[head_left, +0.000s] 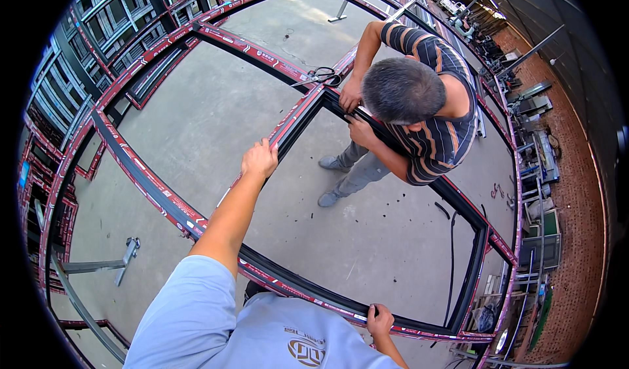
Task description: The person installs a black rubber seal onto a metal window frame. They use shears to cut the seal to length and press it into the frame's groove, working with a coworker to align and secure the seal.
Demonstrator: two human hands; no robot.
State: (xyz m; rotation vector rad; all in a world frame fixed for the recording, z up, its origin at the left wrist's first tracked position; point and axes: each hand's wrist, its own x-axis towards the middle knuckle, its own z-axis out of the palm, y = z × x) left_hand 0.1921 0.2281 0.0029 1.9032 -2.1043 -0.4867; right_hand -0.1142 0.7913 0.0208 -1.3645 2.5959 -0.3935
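A large window frame point(216, 228) with red protective film and black inner edges lies raised above the floor, divided into several openings. My left arm reaches forward, and my left hand point(261, 158) is closed over the frame's crossbar, left of the near opening. Near my body, my right hand point(380, 320) grips the frame's near bar, thumb up by the black inner edge. Across the opening a co-worker point(413, 107) in a striped shirt bends over the far bar. Both of the co-worker's hands point(357, 117) press at its black edge. Scissors point(322, 76) lie on the frame's junction beyond my left hand.
More red-filmed frames point(111, 22) stand stacked at the far left. Metal support stands point(124, 261) are below the frame. A long black strip point(451, 264) hangs at the opening's right side, with scraps on the floor. Tools and parts point(534, 146) line the brick ground point(583, 225) at right.
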